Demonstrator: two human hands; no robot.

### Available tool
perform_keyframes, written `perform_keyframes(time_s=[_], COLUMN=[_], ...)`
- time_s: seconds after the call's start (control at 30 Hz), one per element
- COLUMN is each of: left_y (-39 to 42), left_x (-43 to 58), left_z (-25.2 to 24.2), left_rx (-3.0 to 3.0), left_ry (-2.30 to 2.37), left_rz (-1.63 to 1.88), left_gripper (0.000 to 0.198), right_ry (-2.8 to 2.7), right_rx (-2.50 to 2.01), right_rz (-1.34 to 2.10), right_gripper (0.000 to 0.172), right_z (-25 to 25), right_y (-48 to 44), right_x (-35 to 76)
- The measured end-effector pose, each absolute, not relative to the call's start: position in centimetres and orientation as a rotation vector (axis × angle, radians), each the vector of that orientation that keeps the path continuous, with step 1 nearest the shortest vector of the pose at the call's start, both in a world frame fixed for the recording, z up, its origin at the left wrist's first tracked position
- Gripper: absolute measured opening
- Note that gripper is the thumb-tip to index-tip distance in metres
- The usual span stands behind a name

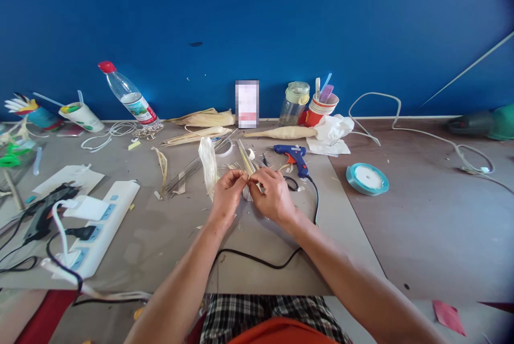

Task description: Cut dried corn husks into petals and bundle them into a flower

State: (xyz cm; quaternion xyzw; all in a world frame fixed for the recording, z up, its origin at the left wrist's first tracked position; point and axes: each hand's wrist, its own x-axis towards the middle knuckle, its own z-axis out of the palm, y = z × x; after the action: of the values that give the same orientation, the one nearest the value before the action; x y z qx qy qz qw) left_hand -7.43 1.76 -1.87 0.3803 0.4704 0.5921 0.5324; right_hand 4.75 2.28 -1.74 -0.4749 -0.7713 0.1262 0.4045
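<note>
At the middle of the table my left hand (230, 192) and my right hand (272, 192) meet, fingertips pinched close together. Between them they grip a narrow pale corn husk (245, 157), its tip pointing away from me and some of it hidden by my fingers. A wider, whitish husk piece (208, 164) lies just left of my left hand. Beyond my right hand, a blue glue gun (292, 157) lies on its side, its black cord looping behind my right forearm. Thin metal wires (188, 168) lie in a bundle to the left.
A power strip (100, 231) with plugs and a black glue gun (50, 212) are at left. Along the blue wall stand a tilted bottle (130, 97), a phone (247, 104), a jar (295, 103) and red paper cups (320, 110). A ribbon roll (367, 178) lies right.
</note>
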Motion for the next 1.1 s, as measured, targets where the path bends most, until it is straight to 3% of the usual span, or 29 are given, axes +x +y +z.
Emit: perform_keyframes(time_s=[0.63, 1.1], left_y=[1.69, 1.73], left_x=[-7.41, -7.29], left_z=[-1.98, -1.60], left_rx=[0.773, 0.666], left_ry=[1.014, 0.940], left_rz=[1.383, 1.366], left_gripper=[0.013, 0.013], right_ry=[-1.794, -1.806], right_rx=[-1.100, -1.086], right_rz=[0.586, 0.581], right_gripper=[0.016, 0.015], right_z=[-1.68, -1.64], right_y=[2.29, 2.55], right_x=[4.65, 4.74])
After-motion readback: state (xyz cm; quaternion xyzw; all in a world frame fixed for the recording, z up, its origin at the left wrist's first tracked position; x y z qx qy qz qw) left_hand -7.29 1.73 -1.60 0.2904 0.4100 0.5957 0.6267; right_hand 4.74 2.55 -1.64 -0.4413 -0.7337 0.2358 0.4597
